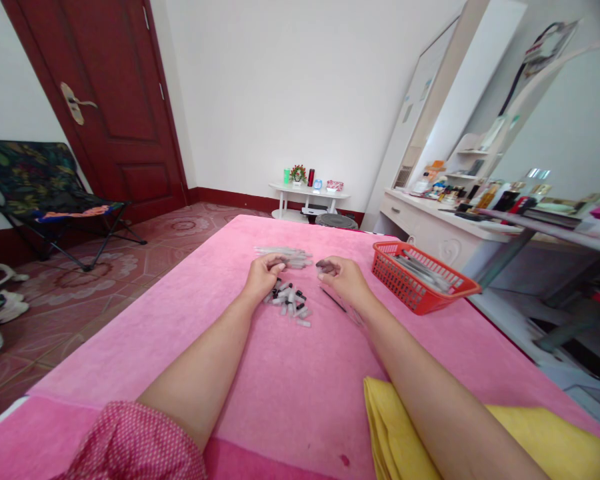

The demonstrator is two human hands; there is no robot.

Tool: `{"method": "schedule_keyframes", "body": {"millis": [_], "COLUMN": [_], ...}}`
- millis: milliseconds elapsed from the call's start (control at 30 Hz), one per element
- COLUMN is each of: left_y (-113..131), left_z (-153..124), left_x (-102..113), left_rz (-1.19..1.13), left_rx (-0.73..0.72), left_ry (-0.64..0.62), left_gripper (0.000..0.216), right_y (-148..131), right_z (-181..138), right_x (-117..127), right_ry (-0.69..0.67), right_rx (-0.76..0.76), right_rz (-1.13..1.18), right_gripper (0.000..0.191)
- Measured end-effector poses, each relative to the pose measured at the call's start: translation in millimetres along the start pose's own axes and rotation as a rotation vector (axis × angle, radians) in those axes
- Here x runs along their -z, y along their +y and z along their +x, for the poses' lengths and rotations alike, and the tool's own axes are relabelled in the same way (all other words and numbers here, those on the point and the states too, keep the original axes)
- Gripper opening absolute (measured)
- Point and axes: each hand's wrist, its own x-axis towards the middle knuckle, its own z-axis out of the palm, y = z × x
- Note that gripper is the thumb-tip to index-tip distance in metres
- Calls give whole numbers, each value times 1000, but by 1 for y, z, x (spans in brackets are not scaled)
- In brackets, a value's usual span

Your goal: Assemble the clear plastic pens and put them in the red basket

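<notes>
My left hand (266, 275) is closed in a pinch at the near left end of a bundle of clear, thin tubes (293, 256). Whatever lies between its fingertips is too small to make out. Opposite it, my right hand (343, 277) has its fingers curled together near the bundle's right end, blurred and dark at the tips, and I cannot tell what they hold. Between and below the hands lies a loose heap of small caps (291, 301), some clear or whitish, some black. A thin black stick (333, 299) rests on the pink cloth (280, 387) under my right hand.
To the right stands an orange-red plastic basket (420, 303) with several long grey, pen-like sticks (423, 272) in it. A folded yellow cloth (393, 427) lies at the near right, under my right forearm. Beyond are a cluttered dressing table (440, 220) and a small white shelf (307, 191).
</notes>
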Motion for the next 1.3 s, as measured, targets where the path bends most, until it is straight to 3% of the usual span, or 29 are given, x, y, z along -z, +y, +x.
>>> {"method": "schedule_keyframes", "body": {"millis": [233,433,533,667,833,1000,1133,1300], "left_y": [-10,-6,-5,-6,-7,-10,-15,-20], "left_z": [0,-1,-2,-1,-1,-1,0,0], "left_x": [-1,1,1,1,2,2,3,5], "left_rz": [180,200,195,198,184,166,201,308], "left_rx": [-64,-45,-49,-42,-51,-33,-58,-120], "left_ry": [-77,-39,-48,-48,-36,-28,-41,-94], "left_gripper": [23,22,21,21,20,20,21,25], "right_y": [8,4,-4,-17,-24,-21,-12,3], "right_z": [4,-7,-15,-19,-22,-24,-18,-3], "right_x": [5,-2,-8,-11,-13,-17,-15,-6], "right_ry": [25,-230,-272,-267,-386,-423,-343,-32], "right_rx": [-7,-17,-9,100,244,278,200,49], "right_rz": [2,-260,-449,-526,-493,-475,-348,2], "right_gripper": [26,25,25,19,25,26,17,15]}}
